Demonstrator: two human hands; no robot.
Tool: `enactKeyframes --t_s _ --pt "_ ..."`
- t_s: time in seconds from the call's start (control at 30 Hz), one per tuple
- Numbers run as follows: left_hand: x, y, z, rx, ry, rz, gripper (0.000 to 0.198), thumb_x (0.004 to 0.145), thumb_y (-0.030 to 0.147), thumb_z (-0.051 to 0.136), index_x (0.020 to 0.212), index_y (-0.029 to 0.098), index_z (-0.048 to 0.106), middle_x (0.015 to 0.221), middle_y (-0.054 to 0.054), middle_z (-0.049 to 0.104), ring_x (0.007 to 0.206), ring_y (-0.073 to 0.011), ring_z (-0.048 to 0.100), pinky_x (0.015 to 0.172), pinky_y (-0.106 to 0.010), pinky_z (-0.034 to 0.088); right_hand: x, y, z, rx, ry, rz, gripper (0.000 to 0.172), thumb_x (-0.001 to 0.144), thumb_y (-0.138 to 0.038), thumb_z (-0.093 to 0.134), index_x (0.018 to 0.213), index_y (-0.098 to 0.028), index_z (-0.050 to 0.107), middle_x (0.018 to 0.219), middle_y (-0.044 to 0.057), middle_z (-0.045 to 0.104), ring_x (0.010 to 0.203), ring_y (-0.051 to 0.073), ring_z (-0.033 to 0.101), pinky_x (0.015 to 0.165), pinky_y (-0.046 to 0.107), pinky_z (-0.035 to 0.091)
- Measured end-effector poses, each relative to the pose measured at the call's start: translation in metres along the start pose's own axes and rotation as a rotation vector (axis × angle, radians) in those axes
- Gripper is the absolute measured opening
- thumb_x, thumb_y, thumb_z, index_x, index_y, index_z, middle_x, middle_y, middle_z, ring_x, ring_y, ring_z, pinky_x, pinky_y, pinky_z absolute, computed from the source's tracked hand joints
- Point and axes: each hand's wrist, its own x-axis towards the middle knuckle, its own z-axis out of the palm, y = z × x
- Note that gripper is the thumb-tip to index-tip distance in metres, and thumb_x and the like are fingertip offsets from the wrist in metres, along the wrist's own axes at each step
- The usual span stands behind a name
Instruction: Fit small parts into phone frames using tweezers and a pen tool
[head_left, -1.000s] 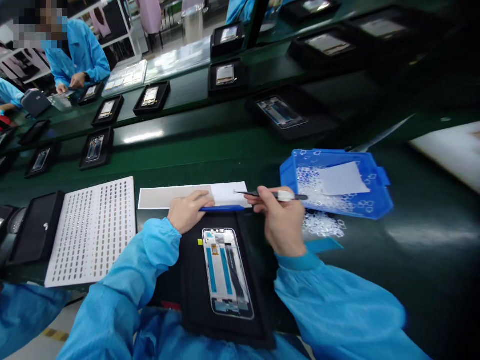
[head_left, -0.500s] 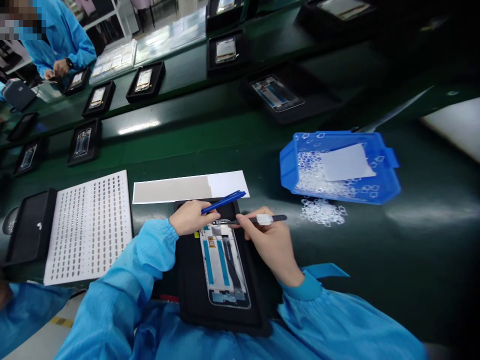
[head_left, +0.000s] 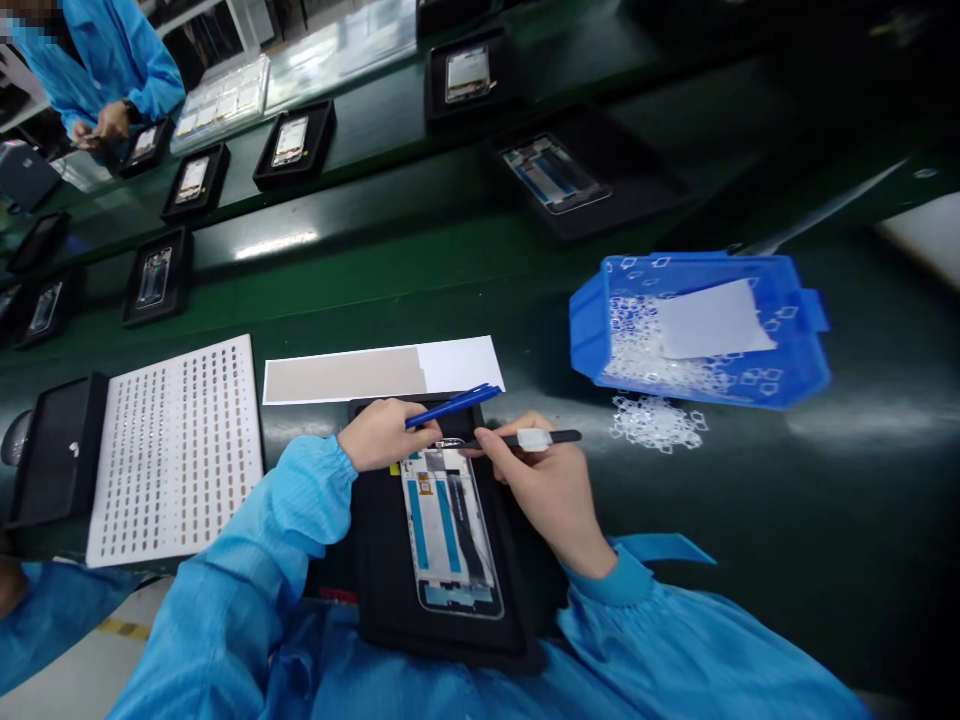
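Note:
In front of me a phone frame (head_left: 439,530) with blue strips and a dark flex cable lies in a black tray (head_left: 382,580). At the phone's top left, my left hand (head_left: 386,435) is closed on a slim blue tool (head_left: 454,405), which slants up to the right; whether it is a pen or tweezers is unclear. My right hand (head_left: 547,485) grips black tweezers (head_left: 566,436) wrapped with white tape. Their tips reach the top edge of the phone frame, near my left fingertips. Any small part there is too small to make out.
Left stands a white board (head_left: 176,460) with rows of small parts, beside a black tray (head_left: 56,450). A pale strip sheet (head_left: 345,375) lies behind my tray. Right are a blue bin (head_left: 806,370) and a pile of clear rings (head_left: 660,423). A co-worker (head_left: 97,70) sits across.
The view has shifted slightly, so the blue bin appears farther right. Both hands keep their hold at the top of the phone frame, with hardly any movement.

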Motion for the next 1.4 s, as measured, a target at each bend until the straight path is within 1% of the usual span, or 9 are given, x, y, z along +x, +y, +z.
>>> enactKeyframes --t_s 0.27,0.47,0.57,0.7,0.9,1.13,1.23,1.3,1.4 --pt "-0.002 0.0 0.001 0.041 0.0 0.012 0.015 0.084 0.026 0.061 0.085 0.018 0.073 0.064 0.004 0.061 0.056 -0.0102 0.052 0.06 -0.021 0.04 -0.001 0.0 0.0 -0.026 0.008 -0.006 0.038 0.078 -0.055 0.067 0.064 -0.023 0.052 0.05 -0.003 0.048 0.052 0.022 0.064 0.043 0.028 0.043" --pt "-0.004 0.001 0.012 0.236 0.077 0.004 0.018 0.087 0.033 0.06 0.095 0.022 0.071 0.084 0.0 0.072 0.078 -0.0185 0.065 0.07 -0.026 0.045 -0.001 0.001 0.0 -0.044 0.028 -0.074 0.04 0.08 -0.056 0.066 0.062 -0.021 0.055 0.063 0.0 0.055 0.051 0.017 0.062 0.047 0.027 0.049" --pt "-0.005 0.003 0.015 0.328 0.075 -0.017 0.022 0.089 0.036 0.057 0.102 0.024 0.07 0.088 -0.001 0.073 0.083 -0.0212 0.067 0.073 -0.029 0.048 -0.001 0.001 -0.002 -0.023 0.03 -0.083 0.04 0.08 -0.055 0.066 0.064 -0.02 0.055 0.06 -0.001 0.053 0.051 0.016 0.061 0.049 0.026 0.05" --pt "-0.005 0.006 0.014 0.359 0.07 -0.021 0.023 0.089 0.039 0.057 0.103 0.026 0.069 0.089 -0.001 0.073 0.085 -0.0221 0.067 0.076 -0.03 0.049 -0.003 0.004 -0.003 -0.003 0.013 -0.079 0.037 0.081 -0.052 0.066 0.066 -0.02 0.053 0.054 -0.003 0.051 0.052 0.017 0.062 0.049 0.026 0.05" --pt "-0.005 0.002 0.013 0.341 0.064 -0.025 0.024 0.089 0.039 0.057 0.104 0.025 0.069 0.09 0.0 0.073 0.086 -0.0218 0.068 0.076 -0.03 0.05 -0.004 0.009 -0.002 -0.161 0.025 -0.204 0.027 0.085 -0.04 0.063 0.069 -0.02 0.057 0.068 0.0 0.06 0.058 0.016 0.064 0.051 0.024 0.047" --pt "-0.004 0.001 0.018 0.339 0.094 -0.027 0.022 0.088 0.04 0.059 0.103 0.026 0.068 0.09 0.0 0.073 0.087 -0.022 0.068 0.076 -0.029 0.05 -0.009 0.004 0.002 -0.355 0.07 -0.361 0.027 0.086 -0.041 0.059 0.07 -0.021 0.055 0.06 -0.001 0.057 0.05 0.013 0.055 0.047 0.023 0.04" --pt "-0.017 0.0 0.018 0.287 0.194 0.009 0.021 0.089 0.039 0.059 0.103 0.026 0.068 0.088 0.001 0.073 0.084 -0.0212 0.068 0.075 -0.028 0.05 -0.011 0.008 0.002 -0.313 0.125 -0.344 0.029 0.085 -0.044 0.06 0.068 -0.021 0.054 0.059 -0.001 0.056 0.05 0.013 0.054 0.047 0.024 0.041" --pt "-0.036 -0.007 0.018 0.192 0.341 0.039 0.021 0.09 0.038 0.058 0.105 0.026 0.067 0.09 0.001 0.073 0.083 -0.0196 0.068 0.074 -0.027 0.05 -0.011 0.012 0.001 -0.2 0.179 -0.298 0.029 0.084 -0.045 0.062 0.071 -0.021 0.053 0.059 -0.001 0.056 0.05 0.014 0.055 0.049 0.025 0.044" --pt "-0.076 -0.027 0.022 0.065 0.571 0.071 0.024 0.092 0.036 0.054 0.109 0.023 0.066 0.099 -0.003 0.071 0.089 -0.0187 0.067 0.08 -0.027 0.051 -0.01 0.017 0.0 0.014 0.235 -0.224 0.028 0.085 -0.047 0.062 0.079 -0.021 0.053 0.067 -0.001 0.058 0.056 0.015 0.06 0.055 0.028 0.049"
